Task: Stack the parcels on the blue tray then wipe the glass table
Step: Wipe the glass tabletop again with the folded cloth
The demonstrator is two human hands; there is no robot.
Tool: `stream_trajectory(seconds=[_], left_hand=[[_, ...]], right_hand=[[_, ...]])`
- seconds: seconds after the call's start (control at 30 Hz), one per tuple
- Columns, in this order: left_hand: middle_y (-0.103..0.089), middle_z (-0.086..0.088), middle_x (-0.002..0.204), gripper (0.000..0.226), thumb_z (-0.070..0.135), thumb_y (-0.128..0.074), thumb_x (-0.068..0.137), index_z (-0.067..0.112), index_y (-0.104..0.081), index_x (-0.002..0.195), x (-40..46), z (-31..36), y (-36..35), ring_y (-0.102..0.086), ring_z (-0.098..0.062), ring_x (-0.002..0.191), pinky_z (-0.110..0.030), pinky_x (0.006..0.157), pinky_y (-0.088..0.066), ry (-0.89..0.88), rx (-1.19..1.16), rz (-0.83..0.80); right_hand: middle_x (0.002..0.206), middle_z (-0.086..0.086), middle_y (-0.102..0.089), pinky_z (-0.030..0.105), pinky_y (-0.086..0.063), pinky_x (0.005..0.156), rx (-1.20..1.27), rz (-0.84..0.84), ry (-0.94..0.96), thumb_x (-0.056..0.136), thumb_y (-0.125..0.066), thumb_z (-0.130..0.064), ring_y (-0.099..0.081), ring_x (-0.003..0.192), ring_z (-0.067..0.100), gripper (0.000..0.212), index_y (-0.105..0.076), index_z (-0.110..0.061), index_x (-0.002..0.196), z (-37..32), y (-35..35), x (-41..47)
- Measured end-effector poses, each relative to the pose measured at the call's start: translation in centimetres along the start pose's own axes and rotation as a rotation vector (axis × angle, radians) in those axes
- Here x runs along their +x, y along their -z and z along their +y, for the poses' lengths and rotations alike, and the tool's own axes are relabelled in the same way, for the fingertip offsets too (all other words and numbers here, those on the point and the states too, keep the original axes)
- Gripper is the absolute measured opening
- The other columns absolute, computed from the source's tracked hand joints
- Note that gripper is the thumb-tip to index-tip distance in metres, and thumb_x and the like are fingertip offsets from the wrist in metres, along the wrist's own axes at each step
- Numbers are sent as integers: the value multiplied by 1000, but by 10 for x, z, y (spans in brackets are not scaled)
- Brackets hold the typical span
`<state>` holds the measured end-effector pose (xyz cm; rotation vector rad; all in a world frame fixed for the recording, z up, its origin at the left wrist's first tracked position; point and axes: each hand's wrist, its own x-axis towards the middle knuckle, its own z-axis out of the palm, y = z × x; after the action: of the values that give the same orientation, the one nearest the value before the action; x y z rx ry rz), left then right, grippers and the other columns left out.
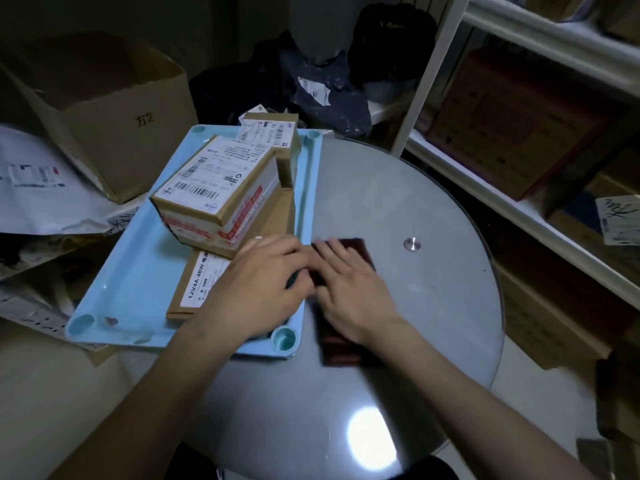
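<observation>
The round glass table (398,209) carries a blue tray (138,282) at its left edge. Three parcels (214,188) are stacked on the tray. Just right of the tray a dark red cloth (341,344) lies flat on the glass. The right hand (349,289) presses on the cloth, fingers spread flat; the left hand (259,289) rests over the tray's edge, fingers loose, touching the cloth's edge.

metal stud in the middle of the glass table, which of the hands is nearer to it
Right. The right hand lies on the dark red cloth just left of the metal stud; the left hand is farther left, over the blue tray edge.
</observation>
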<state>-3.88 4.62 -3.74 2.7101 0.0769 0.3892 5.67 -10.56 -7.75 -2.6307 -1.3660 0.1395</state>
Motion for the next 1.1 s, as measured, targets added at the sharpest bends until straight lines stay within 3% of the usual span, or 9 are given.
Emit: stream_trajectory(seconds=[0.1, 0.23, 0.37, 0.53, 0.67, 0.8, 0.9, 1.03, 1.1], left_hand=[[-71, 8, 108, 34, 29, -47, 86, 22, -78, 98, 0, -2, 0, -57, -10, 106, -25, 91, -33, 14, -44, 16], [-71, 11, 110, 38, 34, -43, 87, 24, -78, 99, -1, 0, -1, -57, -8, 108, -25, 94, -33, 47, -40, 5], [-72, 10, 105, 37, 35, -44, 84, 25, -78, 94, 0, 2, 0, -60, -12, 107, -25, 89, -33, 43, -38, 5], [-72, 10, 108, 36, 34, -46, 85, 25, -79, 97, 0, 0, 1, -59, -10, 108, -22, 89, -32, 24, -16, -10], [-72, 10, 108, 36, 35, -46, 85, 24, -79, 96, 2, -1, 3, -59, -8, 106, -25, 90, -37, 32, -33, -10], [-71, 11, 105, 32, 33, -49, 84, 25, -78, 94, -1, 3, 3, -63, -11, 106, -26, 91, -40, 60, -41, -24], [-70, 12, 104, 29, 33, -50, 84, 26, -77, 93, 0, 2, 2, -62, -11, 107, -26, 91, -38, 54, -50, -38], [-69, 12, 103, 28, 32, -51, 86, 26, -77, 94, 1, 2, 3, -61, -10, 104, -30, 89, -42, 38, -76, -33], [-69, 13, 103, 27, 31, -52, 86, 26, -77, 94, 0, 1, 3, -60, -9, 106, -32, 89, -44, 33, -93, -29]], right_hand=[[161, 7, -29, 30, -6, 119, -7, 64, -191, 88, -24, -32, -21, 150, 24, 66, -33, -17, 152, 67, 16, -21], [158, 13, -34, 39, -18, 119, -14, 140, -433, 93, -30, -22, -26, 147, 29, 57, -38, -10, 148, 97, 26, 1], [135, 17, -58, 44, -37, 110, 62, 152, -174, 79, -30, -21, -50, 129, 36, 58, -58, -5, 127, 15, 4, -1], [159, 1, -34, 38, -17, 121, 95, -7, 52, 85, -30, -27, -26, 148, 20, 66, -38, -18, 150, 17, 7, -71], [154, 9, -42, 31, -17, 118, 30, 121, -301, 85, -30, -24, -36, 143, 28, 62, -47, -12, 144, 93, 23, -60], [135, 14, -56, 42, -37, 101, -33, 147, -444, 82, -17, -28, -45, 126, 32, 60, -53, -7, 125, 91, 20, 25], [132, 12, -57, 41, -36, 100, -71, 151, -328, 79, -15, -28, -46, 122, 30, 60, -54, -9, 120, 56, 12, 77], [157, 5, -38, 37, -20, 120, 21, 43, 23, 82, -14, -31, -29, 146, 23, 74, -39, -13, 149, 32, 5, 71], [155, 6, -42, 30, -17, 118, 62, 64, 46, 85, -23, -25, -33, 144, 25, 66, -45, -12, 146, 55, 14, 63]])
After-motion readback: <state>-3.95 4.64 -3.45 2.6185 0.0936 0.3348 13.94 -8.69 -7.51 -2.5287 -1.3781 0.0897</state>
